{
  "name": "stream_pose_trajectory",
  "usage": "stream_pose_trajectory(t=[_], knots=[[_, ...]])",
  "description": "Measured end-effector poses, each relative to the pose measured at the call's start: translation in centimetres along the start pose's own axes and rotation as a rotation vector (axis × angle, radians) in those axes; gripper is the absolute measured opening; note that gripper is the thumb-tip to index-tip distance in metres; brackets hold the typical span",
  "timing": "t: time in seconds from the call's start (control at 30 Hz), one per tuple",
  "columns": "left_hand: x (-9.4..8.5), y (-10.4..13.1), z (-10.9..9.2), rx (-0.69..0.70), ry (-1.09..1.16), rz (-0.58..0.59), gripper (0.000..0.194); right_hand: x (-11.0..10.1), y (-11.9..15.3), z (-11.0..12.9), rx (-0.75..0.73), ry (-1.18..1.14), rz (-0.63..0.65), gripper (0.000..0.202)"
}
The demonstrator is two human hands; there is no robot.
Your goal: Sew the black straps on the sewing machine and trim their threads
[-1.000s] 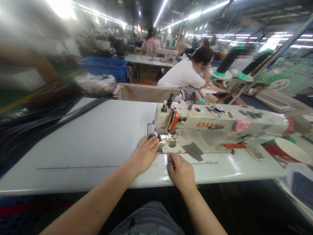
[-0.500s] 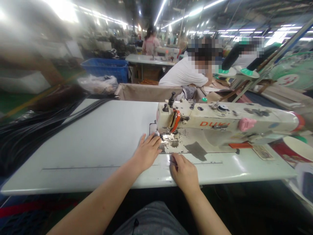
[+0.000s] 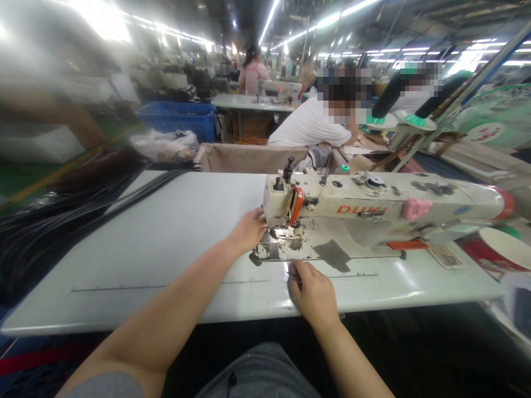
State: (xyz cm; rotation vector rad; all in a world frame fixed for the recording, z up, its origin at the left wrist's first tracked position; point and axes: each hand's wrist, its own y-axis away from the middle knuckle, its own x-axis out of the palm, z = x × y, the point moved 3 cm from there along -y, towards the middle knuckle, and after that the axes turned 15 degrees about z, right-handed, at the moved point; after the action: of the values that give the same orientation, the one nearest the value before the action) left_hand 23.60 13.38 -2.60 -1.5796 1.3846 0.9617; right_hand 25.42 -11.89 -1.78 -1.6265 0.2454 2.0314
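A white sewing machine (image 3: 373,199) with orange lettering stands on the pale table. At the left end of its head is my left hand (image 3: 248,231), fingers stretched toward the needle area; the fingertips are partly hidden by the head. Metal plates (image 3: 284,233) lie under the needle, close to that hand. My right hand (image 3: 313,290) rests on the table in front of the machine bed, its fingers closed around small dark thread snips (image 3: 293,275), mostly covered by the hand. A dark grey patch (image 3: 332,254) shows on the bed to the right.
Long black strips (image 3: 83,210) hang over the table's left end. A ruler marking (image 3: 157,288) runs along the tabletop (image 3: 182,237). Behind are a fabric-lined bin (image 3: 249,157), a blue crate (image 3: 176,119) and a person in white (image 3: 302,124). Thread cones (image 3: 384,102) stand right.
My left hand has moved up and away from me, from lying flat beside the needle plate to the left end of the machine head. My right hand has stayed in place with the snips.
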Motion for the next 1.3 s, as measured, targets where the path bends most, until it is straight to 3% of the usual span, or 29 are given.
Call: stream_pose_trajectory(t=[0.23, 0.43, 0.67, 0.77, 1.0, 1.3], knots=[[0.3, -2.4, 1.1, 0.083, 0.012, 0.017, 0.027, 0.1, 0.1, 0.0, -0.003, -0.007, -0.012, 0.026], [0.0, -1.4, 0.8, 0.071, 0.020, -0.029, 0.030, 0.3, 0.1, -0.1, 0.006, -0.009, -0.004, 0.026], [-1.1, 0.7, 1.1, 0.045, 0.109, -0.013, 0.010, 0.3, 0.0, -0.1, 0.017, -0.014, 0.018, 0.023], [-1.2, 0.8, 0.8, 0.043, 0.141, -0.005, 0.009, 0.2, 0.0, 0.0, 0.019, -0.016, 0.025, 0.022], [-0.6, 1.3, 0.0, -0.101, 0.201, -0.017, 0.010, 0.2, 0.0, 0.0, 0.017, 0.006, -0.007, 0.022], [0.3, 3.6, -3.1, -0.337, 0.275, -0.025, 0.014, 0.3, 0.0, 0.1, 0.035, 0.030, 0.033, 0.023]])
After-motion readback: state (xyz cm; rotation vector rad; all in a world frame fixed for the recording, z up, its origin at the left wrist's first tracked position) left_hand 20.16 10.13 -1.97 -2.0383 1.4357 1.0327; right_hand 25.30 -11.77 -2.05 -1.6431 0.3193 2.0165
